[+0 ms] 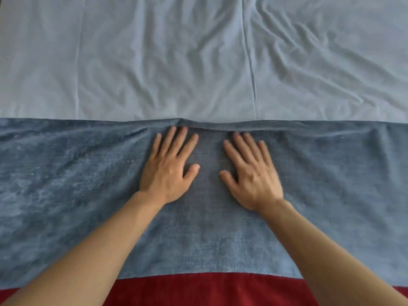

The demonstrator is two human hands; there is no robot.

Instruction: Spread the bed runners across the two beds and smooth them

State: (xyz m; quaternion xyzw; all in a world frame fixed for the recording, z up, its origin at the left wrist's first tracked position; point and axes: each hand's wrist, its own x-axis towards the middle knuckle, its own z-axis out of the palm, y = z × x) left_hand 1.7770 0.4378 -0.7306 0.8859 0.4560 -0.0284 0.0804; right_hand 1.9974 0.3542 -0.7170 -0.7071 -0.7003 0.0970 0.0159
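Runner [88, 184] far edge bunched; left hand [169, 166], right hand [250, 173] flat.

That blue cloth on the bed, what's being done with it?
A person is smoothing a blue bed runner that lies across the foot of a bed. The left hand and the right hand both press flat on it, fingers spread, side by side near its far edge. A small ridge of fabric bunches just beyond the fingertips. Past it, the pale sheet is wrinkled. A red strip shows along the near edge, below the blue.
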